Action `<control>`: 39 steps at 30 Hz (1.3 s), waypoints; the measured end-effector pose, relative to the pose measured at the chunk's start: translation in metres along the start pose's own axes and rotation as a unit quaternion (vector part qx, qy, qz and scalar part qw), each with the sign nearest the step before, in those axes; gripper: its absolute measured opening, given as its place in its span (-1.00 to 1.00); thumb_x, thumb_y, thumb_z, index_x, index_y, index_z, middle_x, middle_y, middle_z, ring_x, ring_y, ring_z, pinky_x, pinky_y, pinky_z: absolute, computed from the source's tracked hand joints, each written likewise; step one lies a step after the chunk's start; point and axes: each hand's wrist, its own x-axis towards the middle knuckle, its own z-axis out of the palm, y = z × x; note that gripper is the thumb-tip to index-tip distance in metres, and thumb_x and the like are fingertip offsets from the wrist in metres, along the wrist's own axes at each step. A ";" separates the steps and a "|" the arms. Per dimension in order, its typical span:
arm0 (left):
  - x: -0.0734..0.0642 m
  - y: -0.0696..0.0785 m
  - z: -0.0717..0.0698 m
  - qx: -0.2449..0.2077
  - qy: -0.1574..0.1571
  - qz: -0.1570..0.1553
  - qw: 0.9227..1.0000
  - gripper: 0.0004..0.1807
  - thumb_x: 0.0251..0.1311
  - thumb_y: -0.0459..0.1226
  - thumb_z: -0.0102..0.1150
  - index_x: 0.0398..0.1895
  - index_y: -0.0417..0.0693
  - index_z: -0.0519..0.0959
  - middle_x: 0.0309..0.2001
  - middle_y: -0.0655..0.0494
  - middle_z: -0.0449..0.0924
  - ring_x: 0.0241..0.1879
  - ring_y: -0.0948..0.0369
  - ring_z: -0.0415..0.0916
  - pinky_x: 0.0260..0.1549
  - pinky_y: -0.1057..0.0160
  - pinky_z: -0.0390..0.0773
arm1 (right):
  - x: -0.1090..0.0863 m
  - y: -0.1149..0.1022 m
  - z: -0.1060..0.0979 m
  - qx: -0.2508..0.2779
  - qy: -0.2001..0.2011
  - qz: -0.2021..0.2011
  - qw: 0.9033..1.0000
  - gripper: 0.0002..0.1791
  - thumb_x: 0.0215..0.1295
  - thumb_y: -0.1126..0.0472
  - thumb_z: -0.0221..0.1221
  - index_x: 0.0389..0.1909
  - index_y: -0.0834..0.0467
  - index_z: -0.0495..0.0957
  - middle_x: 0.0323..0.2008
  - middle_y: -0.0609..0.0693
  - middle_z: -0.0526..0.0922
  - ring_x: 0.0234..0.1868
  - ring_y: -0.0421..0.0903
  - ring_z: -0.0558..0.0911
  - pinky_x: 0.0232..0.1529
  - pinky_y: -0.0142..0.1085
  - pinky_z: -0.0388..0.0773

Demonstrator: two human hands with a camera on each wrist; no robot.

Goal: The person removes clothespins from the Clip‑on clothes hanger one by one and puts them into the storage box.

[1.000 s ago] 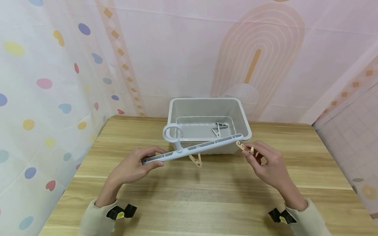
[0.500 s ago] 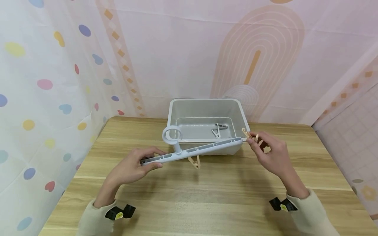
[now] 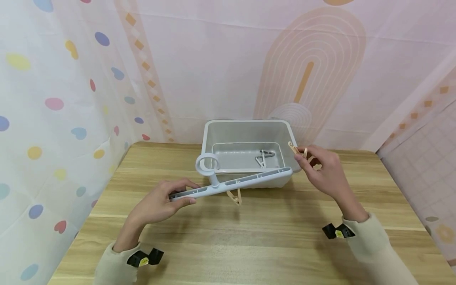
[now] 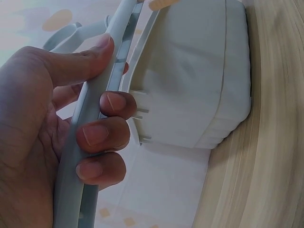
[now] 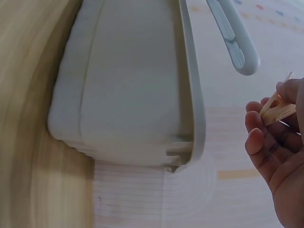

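Note:
My left hand (image 3: 160,202) grips the left end of a pale blue hanger bar (image 3: 246,180), its fingers curled round it in the left wrist view. A ring-shaped hook (image 3: 204,171) rises from the bar. One beige clothes peg (image 3: 235,196) hangs below the bar's middle. Between thumb and fingers my right hand (image 3: 322,168) pinches another beige clothes peg (image 3: 294,148), held above and apart from the bar's right end. The same peg (image 5: 274,113) shows at the right edge of the right wrist view.
Behind the bar a light grey bin (image 3: 249,124) stands on the wooden table (image 3: 235,245). A white peg (image 3: 261,159) and a dark grey peg (image 3: 269,154) lie on its floor. A patterned cloth (image 3: 213,67) hangs behind the table.
My right hand has lifted the beige clothes peg up and away from the bar's right end, toward the bin's right rim. The left hand and the bar have barely moved.

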 end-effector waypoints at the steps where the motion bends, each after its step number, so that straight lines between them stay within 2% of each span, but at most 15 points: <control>1: 0.000 0.000 0.000 0.001 0.000 0.000 1.000 -0.71 0.27 -0.21 0.40 0.02 0.32 0.67 -0.35 0.37 0.68 -0.49 0.37 0.42 -0.46 0.35 0.45 | 0.003 0.001 0.000 0.001 -0.003 0.002 1.000 -0.77 0.14 0.53 0.34 -0.16 0.31 0.73 -0.48 -0.02 0.69 -0.52 -0.32 0.54 -0.47 -0.58 0.52; 10: 0.000 -0.002 0.000 -0.001 0.001 0.014 1.000 -0.70 0.27 -0.23 0.40 0.03 0.28 0.68 -0.34 0.36 0.69 -0.50 0.39 0.41 -0.48 0.36 0.44 | 0.023 0.004 0.001 -0.016 -0.057 0.052 0.997 -0.85 0.30 0.41 0.30 -0.14 0.28 0.74 -0.45 -0.02 0.71 -0.50 -0.28 0.56 -0.41 -0.60 0.53; 19: 0.001 -0.002 0.000 -0.001 0.001 0.014 1.000 -0.71 0.27 -0.22 0.40 0.02 0.28 0.68 -0.35 0.36 0.68 -0.50 0.38 0.42 -0.47 0.36 0.45 | 0.046 0.008 0.005 -0.022 -0.117 0.066 0.991 -0.88 0.41 0.29 0.26 -0.13 0.18 0.73 -0.38 -0.04 0.72 -0.43 -0.19 0.61 -0.39 -0.46 0.59; 24: 0.001 -0.001 0.000 0.002 0.002 0.012 1.000 -0.73 0.27 -0.20 0.40 0.01 0.29 0.68 -0.37 0.37 0.66 -0.51 0.39 0.41 -0.47 0.36 0.44 | 0.059 0.010 0.006 -0.013 -0.148 0.063 0.987 -0.88 0.44 0.27 0.25 -0.35 0.12 0.65 -0.27 0.01 0.77 -0.42 -0.19 0.60 -0.38 -0.42 0.60; 28: 0.002 -0.001 0.000 0.005 0.003 0.014 1.000 -0.72 0.26 -0.21 0.41 0.00 0.28 0.68 -0.36 0.35 0.67 -0.50 0.38 0.42 -0.46 0.36 0.45 | 0.069 0.011 0.007 -0.009 -0.171 0.066 0.983 -0.76 0.44 0.24 0.25 -0.47 0.09 0.50 -0.30 -0.02 0.73 -0.39 -0.19 0.58 -0.34 -0.39 0.61; 34: 0.003 -0.001 0.000 0.001 0.001 0.012 1.000 -0.72 0.26 -0.24 0.41 -0.02 0.29 0.68 -0.33 0.33 0.69 -0.48 0.37 0.45 -0.44 0.36 0.47 | 0.084 0.013 0.011 -0.019 -0.206 0.073 0.976 -0.83 0.46 0.21 0.24 -0.38 0.10 0.58 -0.45 -0.07 0.57 -0.40 -0.16 0.53 -0.29 -0.34 0.59; 39: 0.003 -0.001 0.000 0.002 0.001 0.011 1.000 -0.71 0.24 -0.27 0.42 -0.03 0.28 0.68 -0.32 0.31 0.70 -0.46 0.37 0.46 -0.42 0.35 0.48 | 0.096 0.016 0.018 -0.027 -0.231 0.070 0.970 -0.77 0.47 0.18 0.23 -0.44 0.10 0.55 -0.50 -0.06 0.54 -0.40 -0.14 0.55 -0.29 -0.30 0.54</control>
